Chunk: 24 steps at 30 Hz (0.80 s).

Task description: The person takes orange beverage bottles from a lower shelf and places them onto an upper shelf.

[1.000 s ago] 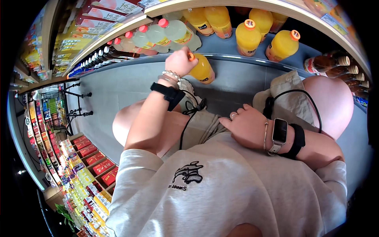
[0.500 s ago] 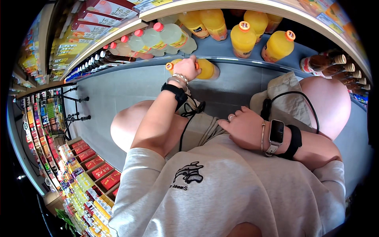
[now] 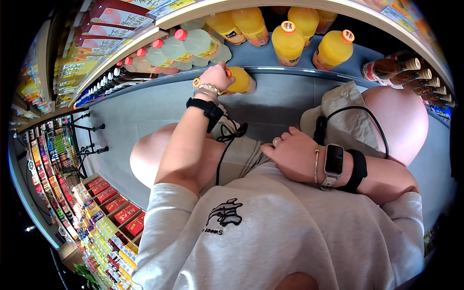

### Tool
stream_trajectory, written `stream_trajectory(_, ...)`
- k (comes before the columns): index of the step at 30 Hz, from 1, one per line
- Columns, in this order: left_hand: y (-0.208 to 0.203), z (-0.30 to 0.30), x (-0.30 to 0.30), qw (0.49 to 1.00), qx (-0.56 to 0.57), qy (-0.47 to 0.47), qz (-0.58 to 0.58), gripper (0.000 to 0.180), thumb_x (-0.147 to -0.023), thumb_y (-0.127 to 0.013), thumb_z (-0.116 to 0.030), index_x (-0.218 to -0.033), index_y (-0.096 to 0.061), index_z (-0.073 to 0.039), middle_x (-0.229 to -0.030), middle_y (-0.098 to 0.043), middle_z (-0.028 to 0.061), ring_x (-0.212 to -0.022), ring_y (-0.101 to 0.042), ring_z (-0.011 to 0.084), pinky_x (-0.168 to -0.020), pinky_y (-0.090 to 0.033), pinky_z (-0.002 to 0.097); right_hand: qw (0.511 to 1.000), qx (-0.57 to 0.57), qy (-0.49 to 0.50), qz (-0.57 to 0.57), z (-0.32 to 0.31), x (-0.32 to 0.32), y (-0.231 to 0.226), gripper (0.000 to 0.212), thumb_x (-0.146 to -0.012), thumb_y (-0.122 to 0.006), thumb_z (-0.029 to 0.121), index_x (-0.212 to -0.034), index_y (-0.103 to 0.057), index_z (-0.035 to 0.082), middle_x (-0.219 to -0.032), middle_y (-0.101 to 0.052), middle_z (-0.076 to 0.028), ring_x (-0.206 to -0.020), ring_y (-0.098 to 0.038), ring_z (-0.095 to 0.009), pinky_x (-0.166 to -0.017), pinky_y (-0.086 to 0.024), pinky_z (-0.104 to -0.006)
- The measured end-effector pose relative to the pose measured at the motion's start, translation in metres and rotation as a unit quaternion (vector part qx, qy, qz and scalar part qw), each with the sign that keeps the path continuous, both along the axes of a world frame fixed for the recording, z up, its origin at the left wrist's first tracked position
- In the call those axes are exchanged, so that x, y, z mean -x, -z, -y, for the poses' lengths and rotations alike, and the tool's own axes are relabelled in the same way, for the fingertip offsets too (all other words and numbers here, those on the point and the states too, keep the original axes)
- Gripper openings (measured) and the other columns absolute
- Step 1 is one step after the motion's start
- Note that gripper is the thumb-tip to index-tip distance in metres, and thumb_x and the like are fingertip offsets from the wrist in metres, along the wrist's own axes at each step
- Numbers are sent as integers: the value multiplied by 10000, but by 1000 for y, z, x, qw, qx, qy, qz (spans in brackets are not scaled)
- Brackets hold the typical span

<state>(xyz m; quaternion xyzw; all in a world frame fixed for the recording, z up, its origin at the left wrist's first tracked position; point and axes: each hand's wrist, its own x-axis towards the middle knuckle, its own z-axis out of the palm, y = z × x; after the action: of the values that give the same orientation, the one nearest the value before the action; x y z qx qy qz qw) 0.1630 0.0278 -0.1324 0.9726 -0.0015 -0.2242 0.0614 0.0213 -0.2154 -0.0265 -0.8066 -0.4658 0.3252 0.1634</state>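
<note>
My left hand (image 3: pixel 216 78) reaches down by the lowest shelf's front edge, its fingers closed round the orange cap of a yellow juice bottle (image 3: pixel 241 80). This bottle stands on the floor just in front of the shelf. A second orange cap (image 3: pixel 196 82) shows to the left of my wrist; the rest of its bottle is mostly hidden behind the hand. My right hand (image 3: pixel 294 152) lies over my lap on the beige shorts, fingers stretched out and holding nothing.
On the low shelf stand more yellow juice bottles (image 3: pixel 333 50), pale bottles with red caps (image 3: pixel 197 42) to their left, and brown bottles (image 3: pixel 386 68) at the right. A wooden upper shelf edge (image 3: pixel 232 8) overhangs them. A black cart (image 3: pixel 87 133) stands at the left, near stacked red boxes (image 3: pixel 115 204).
The view has shifted slightly, so most things sit a little further left. My left hand stays at the juice bottle's cap, and my right hand stays on my lap.
</note>
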Motion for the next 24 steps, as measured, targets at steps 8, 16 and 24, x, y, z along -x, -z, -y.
stream_trajectory(8,-7,13,-6,988,-83,58,-119,486,-716,-681,-318,-1086,-578,-21,-1042,-647,173,-962,-627,310,-808,-502,372,1000,0,-4,0,-2,5,-3,347,-744,-538,124,-1082,-545,44,-887,-629,-155,-829,-615,-294,-841,-423,-427)
stream_trajectory(16,-1,7,-7,986,-80,76,-124,485,-700,-686,-270,-1093,-569,-10,-1032,-650,173,-965,-623,321,-814,-504,376,1000,-12,5,-1,1,4,0,343,-745,-544,132,-1077,-548,45,-882,-632,-153,-818,-616,-290,-805,-428,-415)
stream_trajectory(24,-10,10,28,973,-60,215,-57,255,-731,-637,-164,-959,-588,-62,-855,-660,157,-829,-636,327,-719,-512,406,1000,-11,8,-3,5,5,-2,324,-731,-549,123,-1042,-544,30,-883,-630,-158,-814,-617,-290,-800,-433,-417)
